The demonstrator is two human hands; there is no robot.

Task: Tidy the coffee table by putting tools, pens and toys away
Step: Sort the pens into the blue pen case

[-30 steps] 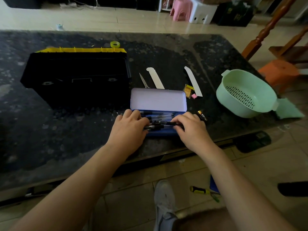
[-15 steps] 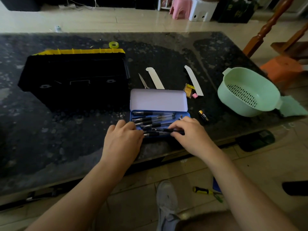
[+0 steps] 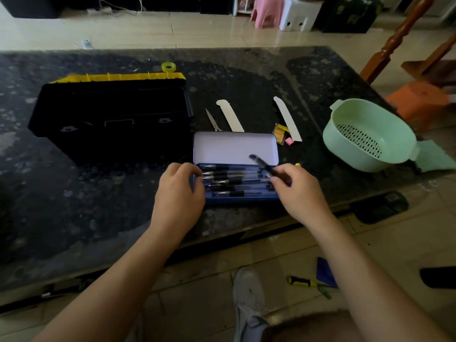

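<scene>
- Right hand (image 3: 299,191): fingers (image 3: 283,175) pinch one dark pen (image 3: 265,166) by its lower end. The pen is tilted and its free tip points up and away from them, over the open lid (image 3: 232,149).
- Left hand (image 3: 177,191): fingers (image 3: 191,170) are curled over the left end of the blue pencil case (image 3: 237,199). I cannot tell whether they grip it or only steady it.
- The other pens (image 3: 229,180) lie lengthwise in the tray, between the two sets of fingers.
- Risk: the tray looks crowded, so a pen laid crosswise would likely ride up and stop the lid closing.
- Risk: the hold is near the pen's end, so a slip could drop it onto the tabletop (image 3: 98,206) and let it roll off the near edge.
- Risk: an unsteadied case may slide towards that edge.
</scene>
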